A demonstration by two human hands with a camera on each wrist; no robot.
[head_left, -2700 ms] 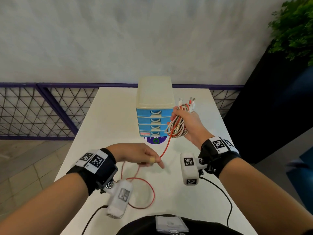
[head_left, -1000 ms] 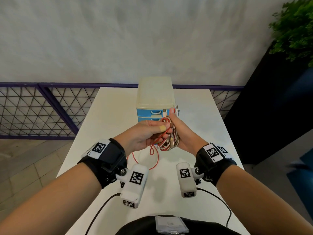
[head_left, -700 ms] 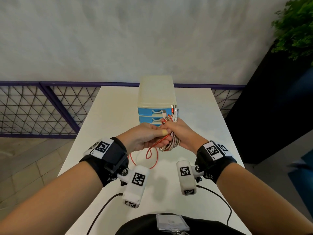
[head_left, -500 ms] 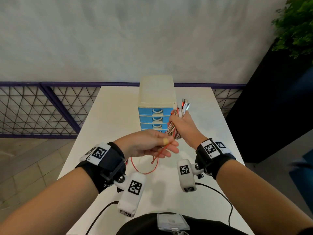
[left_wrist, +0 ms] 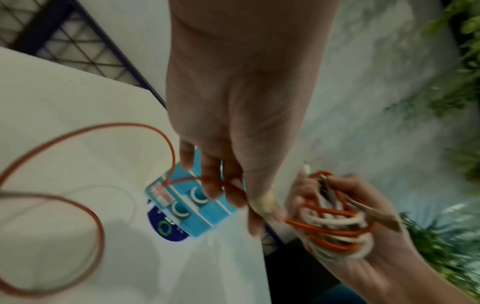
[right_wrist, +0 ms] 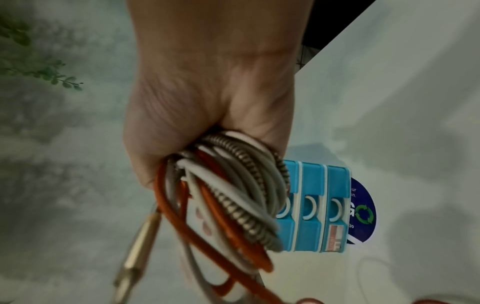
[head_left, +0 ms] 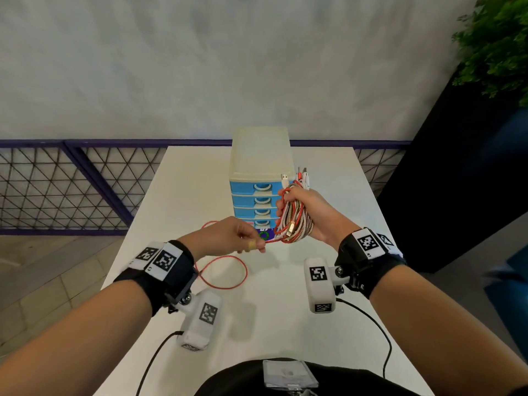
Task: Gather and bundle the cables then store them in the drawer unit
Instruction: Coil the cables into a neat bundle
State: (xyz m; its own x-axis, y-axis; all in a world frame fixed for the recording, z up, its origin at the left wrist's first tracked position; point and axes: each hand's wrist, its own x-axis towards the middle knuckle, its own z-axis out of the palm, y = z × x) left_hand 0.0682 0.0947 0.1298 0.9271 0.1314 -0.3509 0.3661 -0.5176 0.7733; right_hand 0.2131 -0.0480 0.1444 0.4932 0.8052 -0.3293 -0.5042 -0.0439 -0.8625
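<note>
Head view alone shows red cable (head_left: 225,274) looping behind left hand (head_left: 228,238)

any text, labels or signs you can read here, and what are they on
"ur" and "go": fragments on the round blue sticker on the table in front of the drawer unit, beside a green recycling-arrows sign; the rest is hidden.
Small label on the bottom drawer: too blurred.
Wristband markers: square codes, no words.
Badge: unreadable.

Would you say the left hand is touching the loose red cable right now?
Touching: in the head view the left hand pinches the red cable at its fingertips, with the strand running on to the bundle.
</note>
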